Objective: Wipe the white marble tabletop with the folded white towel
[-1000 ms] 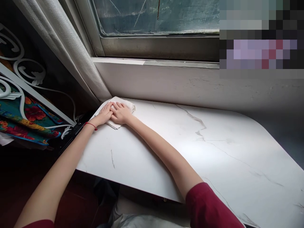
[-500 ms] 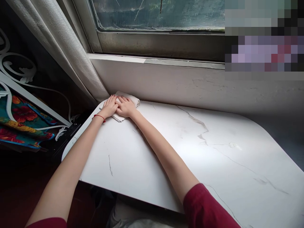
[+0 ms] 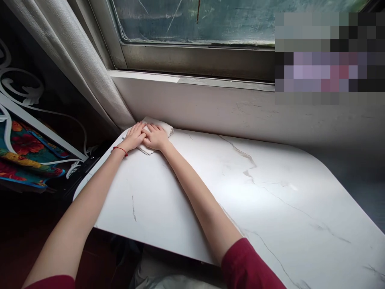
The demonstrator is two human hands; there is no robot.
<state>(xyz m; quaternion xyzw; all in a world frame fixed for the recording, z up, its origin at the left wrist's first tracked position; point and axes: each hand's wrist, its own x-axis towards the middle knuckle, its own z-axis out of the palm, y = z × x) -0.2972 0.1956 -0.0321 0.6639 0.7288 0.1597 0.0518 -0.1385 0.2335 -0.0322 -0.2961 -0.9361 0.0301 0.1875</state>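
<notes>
A folded white cloth (image 3: 166, 127) lies at the far left corner of the white marble-patterned table (image 3: 192, 192), close to the wall. My left hand (image 3: 134, 137) rests flat on the cloth's left part, fingers stretched forward, a red string bracelet round the wrist. Beside it, my right hand (image 3: 155, 137) presses flat on the middle of the cloth with its fingers extended. The two hands touch each other at the thumbs. Both palms hide much of the cloth.
Behind the table is a wall under a metal-framed window (image 3: 192, 24). A light curtain (image 3: 90, 72) hangs by the far left corner. White scrolled metalwork (image 3: 27, 86) and a floral fabric (image 3: 27, 148) stand to the left. Grey fabric (image 3: 168, 277) shows below the front edge.
The view has shifted slightly, so the table and window sit a little further left. Both hands stay on the cloth at the same corner, with no clear movement over the table.
</notes>
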